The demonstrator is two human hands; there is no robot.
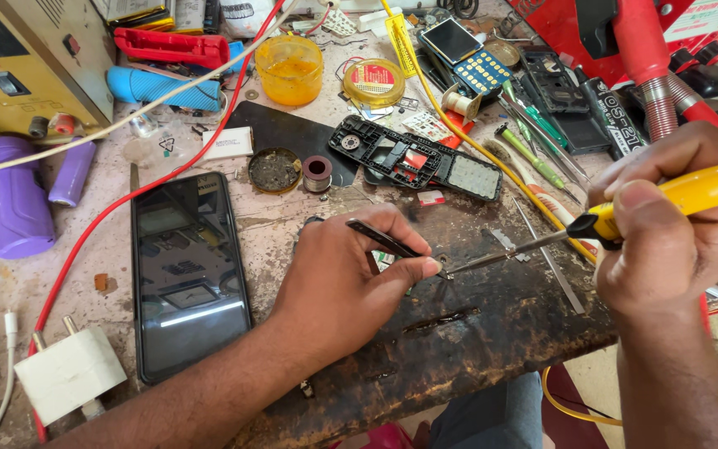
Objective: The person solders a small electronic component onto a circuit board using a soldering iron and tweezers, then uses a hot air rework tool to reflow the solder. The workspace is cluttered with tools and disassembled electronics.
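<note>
Head view: tweezers (384,239) are pinched by left hand (338,287) fingers just right of the smartphone (186,270); farther right, a soldering iron (625,216) is gripped by the right hand (666,224)

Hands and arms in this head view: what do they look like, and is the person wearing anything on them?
Both are bare. The left hand and right hand carry no gloves, rings, watch or bands, and no sleeves show on either forearm. The nails are short. Only some blue-grey clothing shows at the bottom edge, under the bench.
</note>
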